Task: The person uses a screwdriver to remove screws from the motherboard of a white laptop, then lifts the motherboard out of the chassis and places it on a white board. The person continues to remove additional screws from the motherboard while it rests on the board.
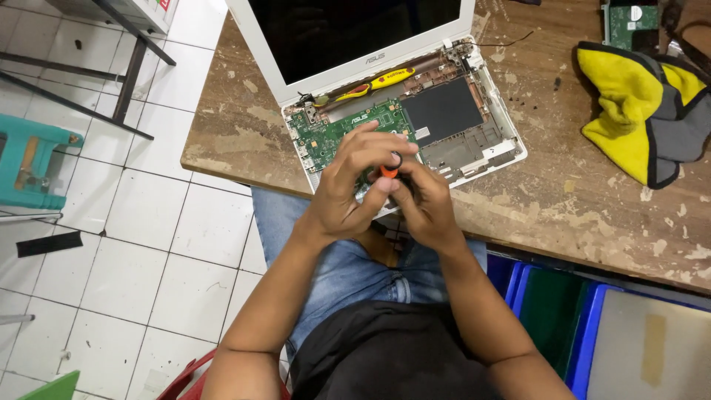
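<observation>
A white laptop (489, 118) lies open on the wooden table, its keyboard cover off, baring a green circuit board (333, 133) and a dark panel (441, 107). Both hands meet over the laptop's front edge. My left hand (352, 181) wraps its fingers around a small screwdriver with an orange and black top (391, 167). My right hand (426, 204) closes on the same tool from the right, lower down. The tool's tip is hidden by the fingers. A yellow and red tool (374, 83) rests along the hinge.
A yellow, grey and black cloth (637, 111) lies at the table's right. A green board (628, 21) sits at the far right edge. Blue bins (585, 326) stand under the table. A teal stool (33, 159) is on the tiled floor at left.
</observation>
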